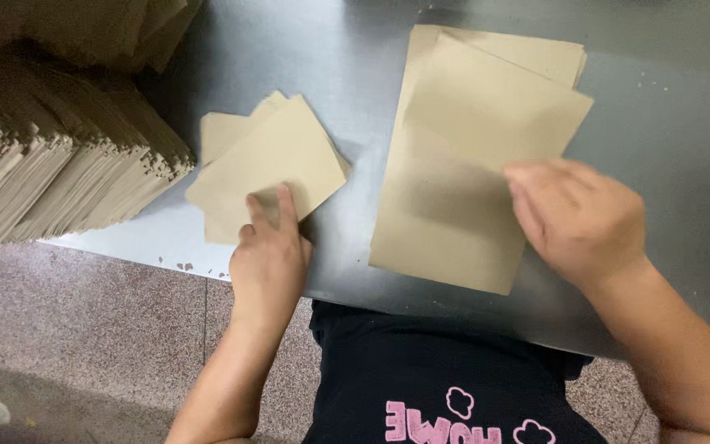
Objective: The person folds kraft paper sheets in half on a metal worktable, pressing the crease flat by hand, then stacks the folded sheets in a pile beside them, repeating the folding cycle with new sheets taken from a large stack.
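My left hand [269, 247] lies flat, two fingers pressing the small stack of square tan paper sheets [269, 160]. My right hand [577, 218], fingers loosely spread, rests on the large stack of tall tan paper sheets [470, 164]. Beyond both: grey metal table [355, 57]. Far left of my left hand: tall pile of tan paper [51, 164].

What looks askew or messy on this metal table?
The small tan sheets under the left hand are fanned crookedly, not squared. Tiny scraps litter the table edge. The large sheets are slightly offset.

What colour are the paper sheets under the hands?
Plain tan paper sheets, seen in the head view.
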`<state>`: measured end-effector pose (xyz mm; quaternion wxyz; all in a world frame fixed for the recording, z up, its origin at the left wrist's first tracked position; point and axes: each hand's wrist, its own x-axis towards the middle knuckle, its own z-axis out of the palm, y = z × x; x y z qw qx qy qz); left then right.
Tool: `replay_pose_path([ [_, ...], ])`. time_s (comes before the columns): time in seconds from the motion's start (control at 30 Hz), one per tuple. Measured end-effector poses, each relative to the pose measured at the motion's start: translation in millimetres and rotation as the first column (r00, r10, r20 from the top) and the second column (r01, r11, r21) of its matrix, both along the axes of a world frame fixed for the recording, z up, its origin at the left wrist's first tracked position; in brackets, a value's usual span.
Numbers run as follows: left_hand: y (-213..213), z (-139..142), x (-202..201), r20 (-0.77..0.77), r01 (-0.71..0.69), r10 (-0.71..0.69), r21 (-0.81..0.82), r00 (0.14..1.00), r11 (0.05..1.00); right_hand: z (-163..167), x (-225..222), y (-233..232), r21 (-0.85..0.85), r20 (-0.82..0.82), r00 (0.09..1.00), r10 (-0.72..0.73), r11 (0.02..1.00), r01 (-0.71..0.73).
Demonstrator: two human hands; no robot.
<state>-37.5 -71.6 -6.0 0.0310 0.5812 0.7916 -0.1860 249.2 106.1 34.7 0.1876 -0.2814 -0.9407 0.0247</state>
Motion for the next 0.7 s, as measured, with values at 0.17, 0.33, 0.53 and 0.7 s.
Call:
replay_pose_path([
  [0.17,-10.0,-11.0,-5.4,-0.001,0.333,-0.341,0.219,0.940,0.917,0.9,-45.3,-12.3,0.110,-0.230,0.960,0.162,0.984,-0.140],
  [0.33,-17.7,-33.0,-25.0,0.021,0.254,-0.287,0.409,0.958,0.876,-25.6,-101.6,-30.9,-0.104,-0.016,0.911,0.411,0.906,-0.411],
  [0.53,-23.7,-39.6,-19.1,-0.249,0.386,-0.314,0.755,0.916,0.530,-47.6,-91.0,-28.1,-0.304,-0.003,0.877,0.481,0.835,-0.459],
  [0.7,0.1,-27.7,-34.1,0.200,0.310,-0.408,0.390,0.891,0.867,-23.9,-71.3,-32.6,-0.353,-0.106,0.915,0.389,0.846,-0.400],
])
